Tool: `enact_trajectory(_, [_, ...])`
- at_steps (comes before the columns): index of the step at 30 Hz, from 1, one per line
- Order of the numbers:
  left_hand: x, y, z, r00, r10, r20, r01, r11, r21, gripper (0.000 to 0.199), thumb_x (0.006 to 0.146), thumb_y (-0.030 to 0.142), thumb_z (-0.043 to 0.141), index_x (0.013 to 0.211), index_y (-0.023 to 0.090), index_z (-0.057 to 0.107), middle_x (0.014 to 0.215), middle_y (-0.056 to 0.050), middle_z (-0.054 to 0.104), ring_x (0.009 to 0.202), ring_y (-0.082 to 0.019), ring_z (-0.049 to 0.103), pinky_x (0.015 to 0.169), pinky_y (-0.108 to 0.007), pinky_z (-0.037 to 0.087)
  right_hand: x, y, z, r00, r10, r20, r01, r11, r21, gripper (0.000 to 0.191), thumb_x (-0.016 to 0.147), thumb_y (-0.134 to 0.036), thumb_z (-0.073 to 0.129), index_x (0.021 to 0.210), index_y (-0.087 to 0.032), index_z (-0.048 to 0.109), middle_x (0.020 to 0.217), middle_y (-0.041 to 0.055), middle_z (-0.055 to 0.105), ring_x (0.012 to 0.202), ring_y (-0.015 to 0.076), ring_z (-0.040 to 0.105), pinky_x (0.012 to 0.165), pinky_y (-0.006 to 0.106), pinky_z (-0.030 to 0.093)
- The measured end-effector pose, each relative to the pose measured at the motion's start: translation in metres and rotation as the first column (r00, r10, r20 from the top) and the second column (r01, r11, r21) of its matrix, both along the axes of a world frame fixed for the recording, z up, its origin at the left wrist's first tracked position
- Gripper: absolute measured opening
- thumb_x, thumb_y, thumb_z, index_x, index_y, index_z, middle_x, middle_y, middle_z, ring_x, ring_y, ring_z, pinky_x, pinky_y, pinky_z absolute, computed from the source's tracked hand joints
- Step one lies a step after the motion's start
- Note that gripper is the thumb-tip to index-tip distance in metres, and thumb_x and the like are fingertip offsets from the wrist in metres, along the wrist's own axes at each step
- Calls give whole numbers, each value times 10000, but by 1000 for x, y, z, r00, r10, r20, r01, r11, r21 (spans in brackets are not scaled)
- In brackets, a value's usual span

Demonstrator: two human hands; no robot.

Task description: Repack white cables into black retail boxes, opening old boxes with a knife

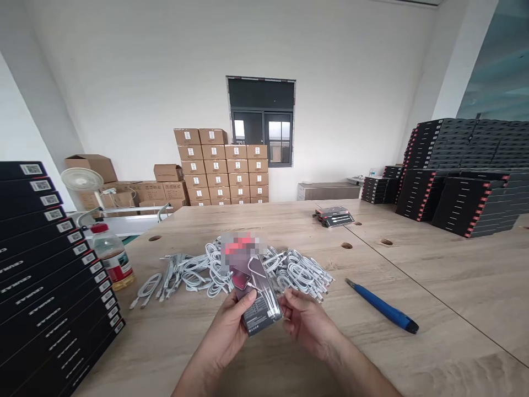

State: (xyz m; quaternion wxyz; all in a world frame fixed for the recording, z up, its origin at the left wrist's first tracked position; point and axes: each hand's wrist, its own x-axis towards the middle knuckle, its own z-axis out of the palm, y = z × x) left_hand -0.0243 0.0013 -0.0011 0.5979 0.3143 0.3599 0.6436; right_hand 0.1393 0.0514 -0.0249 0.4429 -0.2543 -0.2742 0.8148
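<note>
In my left hand (233,325) is a slim dark retail box (260,298), tilted, with a phone and a white cable printed on it; my thumb lies across its front. The upper end of the box is blurred out. At its lower right edge, my right hand (303,320) has its fingers curled and pinched together, and what they hold, if anything, is hidden. Behind the box lie coiled white charging cables (300,270), heaped on the wooden table (330,353). More coiled cables (194,275) spread out to the left.
A blue box cutter (382,306) lies to the right. Several flat packages (333,216) sit farther back. Stacked black boxes stand at the left (49,275) and the right (458,204). A bottle with a red cap (111,256) stands beside the left stack. Brown cartons (219,165) line the wall.
</note>
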Motion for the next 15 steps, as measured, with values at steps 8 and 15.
enact_trajectory(8, [-7, -5, -7, 988, -150, 24, 148, 987, 63, 438, 801, 299, 847, 1200, 180, 709, 1145, -125, 772, 1044, -315, 741, 928, -441, 602, 6, -1, -1, 926, 352, 134, -361, 931, 49, 622, 603, -701, 868, 761, -178, 571, 576, -78, 546, 429, 30, 397, 435, 195, 115])
enact_trajectory(15, [-13, -9, 0, 975, -219, -22, 220, 974, 45, 373, 804, 309, 840, 1139, 184, 736, 1180, -129, 754, 992, -297, 744, 838, -401, 618, 2, -8, 1, 940, 338, 44, -341, 928, 149, 443, 660, -452, 892, 645, -179, 544, 493, -77, 495, 384, 26, 333, 407, 200, 89])
